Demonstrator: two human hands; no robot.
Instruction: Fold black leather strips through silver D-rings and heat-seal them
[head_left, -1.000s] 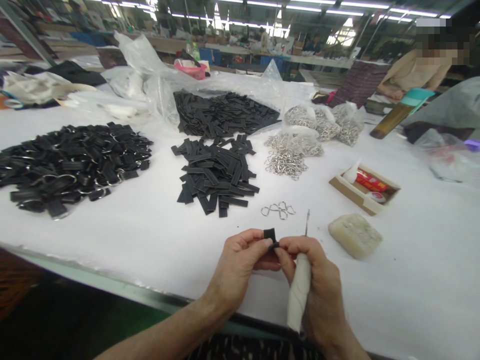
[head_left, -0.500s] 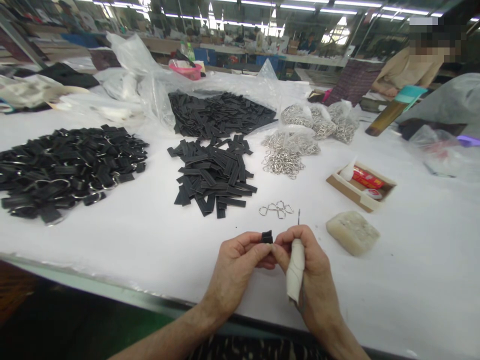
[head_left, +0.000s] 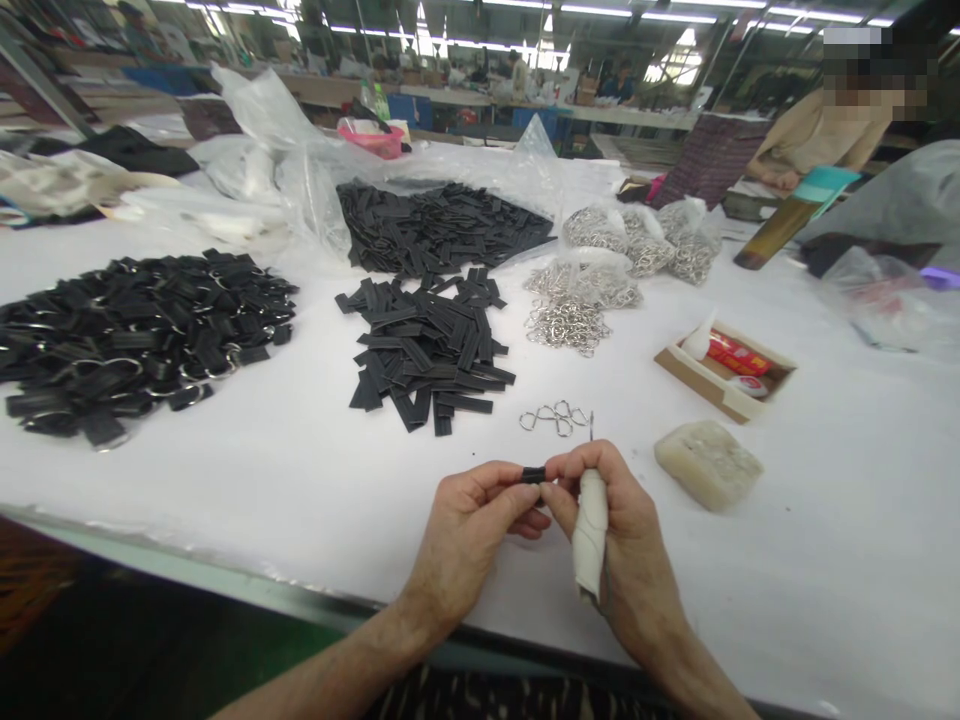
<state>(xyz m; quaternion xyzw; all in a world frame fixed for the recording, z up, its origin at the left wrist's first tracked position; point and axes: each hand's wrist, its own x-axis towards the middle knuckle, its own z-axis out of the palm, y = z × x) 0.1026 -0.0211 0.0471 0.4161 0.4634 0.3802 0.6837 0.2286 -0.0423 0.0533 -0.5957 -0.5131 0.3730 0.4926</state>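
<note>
My left hand (head_left: pixel 469 525) and my right hand (head_left: pixel 611 520) meet above the near edge of the white table (head_left: pixel 300 480), both pinching a small folded black strap piece (head_left: pixel 533 474). In the right hand there is also a tool with a white wrapped handle (head_left: pixel 590 530), whose thin metal tip (head_left: pixel 591 425) points away from me. A few loose metal rings (head_left: pixel 555 418) lie just beyond my fingers. A pile of flat black strips (head_left: pixel 424 345) lies further out in the middle.
A heap of black straps with rings (head_left: pixel 135 335) lies at the left, more strips (head_left: pixel 442 225) on plastic behind. Bags of metal rings (head_left: pixel 637 245) sit at the back right. A pale wax block (head_left: pixel 709 463) and a small cardboard box (head_left: pixel 724 370) lie to the right. A person (head_left: pixel 832 140) works at the far right.
Both hands have drawn slightly up and away from me, and the black piece has been pressed down lower between the fingertips. The tool's tip has tilted closer to the loose rings.
</note>
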